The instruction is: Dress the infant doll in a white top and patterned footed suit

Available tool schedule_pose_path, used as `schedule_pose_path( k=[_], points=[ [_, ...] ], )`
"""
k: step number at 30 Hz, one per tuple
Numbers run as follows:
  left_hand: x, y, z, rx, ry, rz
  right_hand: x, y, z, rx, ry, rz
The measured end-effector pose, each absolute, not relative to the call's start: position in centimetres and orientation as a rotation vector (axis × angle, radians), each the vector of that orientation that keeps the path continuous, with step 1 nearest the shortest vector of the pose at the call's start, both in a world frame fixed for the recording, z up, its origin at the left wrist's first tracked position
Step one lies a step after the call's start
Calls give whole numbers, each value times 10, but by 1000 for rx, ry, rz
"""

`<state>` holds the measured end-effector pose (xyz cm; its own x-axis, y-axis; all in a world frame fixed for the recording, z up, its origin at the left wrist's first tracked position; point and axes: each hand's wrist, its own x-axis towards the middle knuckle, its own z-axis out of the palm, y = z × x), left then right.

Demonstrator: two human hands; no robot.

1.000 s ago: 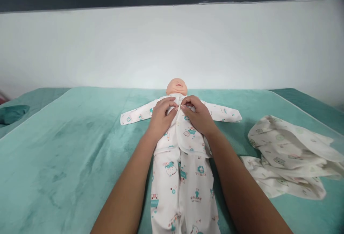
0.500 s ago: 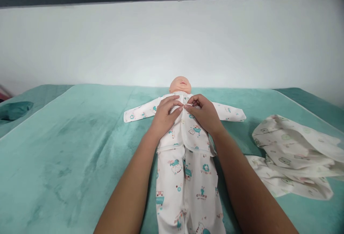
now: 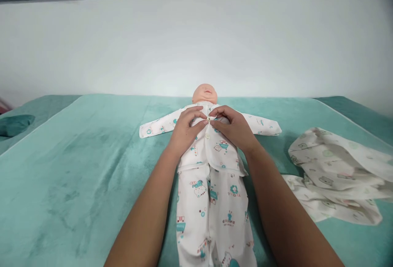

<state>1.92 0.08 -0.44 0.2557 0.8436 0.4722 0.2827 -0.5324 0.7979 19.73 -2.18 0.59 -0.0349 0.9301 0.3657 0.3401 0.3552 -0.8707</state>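
A baby doll [image 3: 205,93] lies on its back, dressed in a white printed baby shirt [image 3: 194,156] and matching trousers [image 3: 196,214]. Both shirt sleeves are spread out to the sides. At the chest, my left hand [image 3: 188,128] pinches the shirt's front edge between thumb and fingers. Facing it, my right hand [image 3: 231,126] pinches the other side of the opening, the fingertips of both hands nearly touching. A small pale button shows between them, and another button [image 3: 207,137] sits just below on the placket.
Crumpled printed white clothing [image 3: 334,173] lies to the right of the doll. Under everything is a teal plush bedspread [image 3: 76,169]. Behind the bed rises a white wall [image 3: 196,42], and a dark teal bundle [image 3: 16,124] rests at the far left.
My fingers have shifted slightly at the chest, and the small button between the fingertips shows more plainly. The whole view has tilted a little; the doll and clothing stay put.
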Motion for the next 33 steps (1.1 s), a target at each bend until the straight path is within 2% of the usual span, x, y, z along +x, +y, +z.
schedule_pose_path(
  k=[11,17,20,24,33],
  points=[
    [21,-2,-3,1889,1011,1298,196,-23,5,-1012,-1610,753],
    [-3,-11,17,2088,876,876,202,-34,18,-1213,-1746,711],
    [-13,-12,24,2181,809,715,206,-41,22,-1145,-1923,696],
    [-14,-12,23,2234,808,689,210,-44,25,-1056,-2007,772],
    [-8,-12,21,2206,800,714,208,-47,27,-1184,-1871,970]
  ],
)
